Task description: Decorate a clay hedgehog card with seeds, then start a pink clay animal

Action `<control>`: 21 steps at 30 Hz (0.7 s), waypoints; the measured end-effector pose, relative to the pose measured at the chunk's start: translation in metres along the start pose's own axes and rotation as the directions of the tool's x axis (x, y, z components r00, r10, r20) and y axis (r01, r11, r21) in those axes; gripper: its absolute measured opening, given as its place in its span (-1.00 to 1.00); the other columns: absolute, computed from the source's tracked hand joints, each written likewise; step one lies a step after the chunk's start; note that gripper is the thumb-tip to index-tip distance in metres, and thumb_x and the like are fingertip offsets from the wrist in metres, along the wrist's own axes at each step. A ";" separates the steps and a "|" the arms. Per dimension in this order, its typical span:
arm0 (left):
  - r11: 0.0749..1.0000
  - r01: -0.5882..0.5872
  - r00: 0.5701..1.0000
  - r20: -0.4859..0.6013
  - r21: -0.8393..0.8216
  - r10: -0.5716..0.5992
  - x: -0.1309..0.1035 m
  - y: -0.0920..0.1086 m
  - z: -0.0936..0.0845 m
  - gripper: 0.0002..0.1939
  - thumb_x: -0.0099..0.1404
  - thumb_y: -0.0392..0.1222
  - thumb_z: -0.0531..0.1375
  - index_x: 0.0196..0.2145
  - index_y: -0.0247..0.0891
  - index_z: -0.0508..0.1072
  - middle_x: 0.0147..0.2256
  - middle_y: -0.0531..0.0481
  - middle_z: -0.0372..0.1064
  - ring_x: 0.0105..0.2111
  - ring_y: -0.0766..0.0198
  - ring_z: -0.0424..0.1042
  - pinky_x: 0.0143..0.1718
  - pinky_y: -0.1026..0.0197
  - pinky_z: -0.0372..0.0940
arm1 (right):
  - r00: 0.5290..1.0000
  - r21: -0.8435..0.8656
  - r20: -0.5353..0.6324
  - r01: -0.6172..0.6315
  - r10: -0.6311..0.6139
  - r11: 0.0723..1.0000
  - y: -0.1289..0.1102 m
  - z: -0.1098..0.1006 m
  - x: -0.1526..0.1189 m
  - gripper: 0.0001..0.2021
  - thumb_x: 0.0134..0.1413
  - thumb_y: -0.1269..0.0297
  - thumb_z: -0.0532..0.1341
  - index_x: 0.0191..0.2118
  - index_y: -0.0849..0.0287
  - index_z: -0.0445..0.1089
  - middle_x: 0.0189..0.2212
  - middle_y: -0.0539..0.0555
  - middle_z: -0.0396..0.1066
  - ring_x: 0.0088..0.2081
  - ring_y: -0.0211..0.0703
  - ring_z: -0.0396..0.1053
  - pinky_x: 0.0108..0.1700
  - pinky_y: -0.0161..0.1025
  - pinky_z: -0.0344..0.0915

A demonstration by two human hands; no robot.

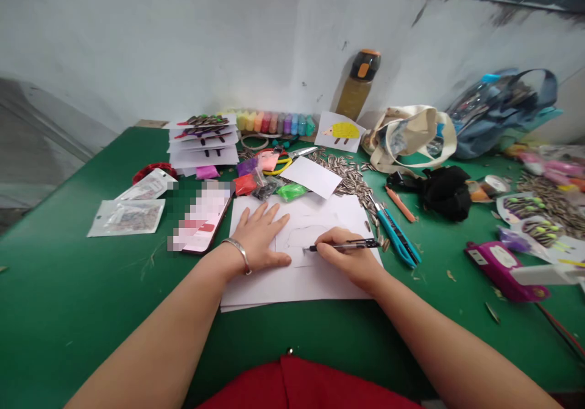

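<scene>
My right hand [350, 259] grips a black pen [354, 244], its tip down at a small sheet of paper [304, 223]. A thin outline of a rounded shape shows on that sheet. Fingers spread, my left hand [262, 238] lies flat across the sheet's left side and wears a silver bracelet. Larger white sheets [292, 290] lie stacked underneath. Just beyond them are a blank white card [311, 176] and small bags of coloured clay, among them a green one [291, 191] and a red one [245, 184].
A phone [205, 217] and white packets [127, 217] lie to the left. Sunflower seeds [350, 174], a blue utility knife [397, 235] and an orange pen-like tool [400, 204] are on the right. Behind stand a bottle [359, 86], a hedgehog picture [340, 131] and a cloth bag [406, 135].
</scene>
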State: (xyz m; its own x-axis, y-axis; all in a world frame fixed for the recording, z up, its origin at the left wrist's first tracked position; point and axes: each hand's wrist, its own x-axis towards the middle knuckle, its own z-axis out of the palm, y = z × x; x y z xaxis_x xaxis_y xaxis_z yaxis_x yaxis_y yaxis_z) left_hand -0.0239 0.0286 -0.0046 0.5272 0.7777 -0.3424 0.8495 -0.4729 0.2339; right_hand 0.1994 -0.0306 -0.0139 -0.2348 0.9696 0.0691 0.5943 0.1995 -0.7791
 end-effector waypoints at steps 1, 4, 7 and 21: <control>1.000 0.001 1.000 0.001 0.000 -0.001 0.000 0.000 0.000 0.01 -0.02 0.33 0.19 0.29 -0.12 -0.02 0.33 -0.19 -0.32 0.30 -0.17 -0.38 0.22 -0.29 -0.41 | 1.000 0.005 0.011 0.004 -0.004 1.000 0.000 0.000 0.000 -0.87 0.05 0.34 0.16 -0.42 0.14 0.45 -0.42 0.01 0.47 -0.31 -0.15 0.38 -0.21 -0.20 0.24; 1.000 -0.001 1.000 0.000 0.000 0.001 0.000 0.000 0.000 0.01 -0.02 0.33 0.19 0.29 -0.12 -0.01 0.34 -0.18 -0.33 0.30 -0.17 -0.38 0.22 -0.29 -0.41 | 1.000 0.091 0.014 -0.022 0.021 0.996 0.000 -0.001 -0.002 -0.87 0.06 0.32 0.17 -0.43 0.16 0.45 -0.43 0.02 0.46 -0.32 -0.16 0.38 -0.21 -0.21 0.25; 1.000 -0.001 1.000 -0.004 0.010 0.001 0.000 -0.001 0.001 0.01 -0.02 0.33 0.18 0.29 -0.11 -0.02 0.34 -0.19 -0.33 0.31 -0.14 -0.39 0.22 -0.28 -0.40 | 0.996 0.242 -0.007 -0.086 0.090 0.967 0.004 -0.003 -0.002 -0.85 0.09 0.23 0.18 -0.36 0.15 0.46 -0.42 0.02 0.47 -0.32 -0.16 0.39 -0.23 -0.22 0.28; 1.000 -0.005 1.000 -0.002 0.023 0.005 0.001 -0.003 0.002 0.00 -0.02 0.33 0.18 0.29 -0.09 -0.03 0.34 -0.14 -0.35 0.31 -0.15 -0.38 0.23 -0.27 -0.39 | 0.801 -0.232 -0.578 0.022 -0.156 0.973 0.056 -0.051 0.002 -0.74 0.10 0.20 0.17 -0.12 0.11 0.47 -0.28 0.10 0.49 -0.21 -0.05 0.43 -0.01 -0.05 0.29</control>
State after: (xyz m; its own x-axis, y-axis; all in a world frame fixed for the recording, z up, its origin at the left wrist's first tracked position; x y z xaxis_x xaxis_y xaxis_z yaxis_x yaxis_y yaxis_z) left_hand -0.0260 0.0295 -0.0075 0.5313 0.7762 -0.3395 0.8472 -0.4862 0.2142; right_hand 0.2714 -0.0101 -0.0251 0.1641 0.8274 0.5372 0.7509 0.2484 -0.6119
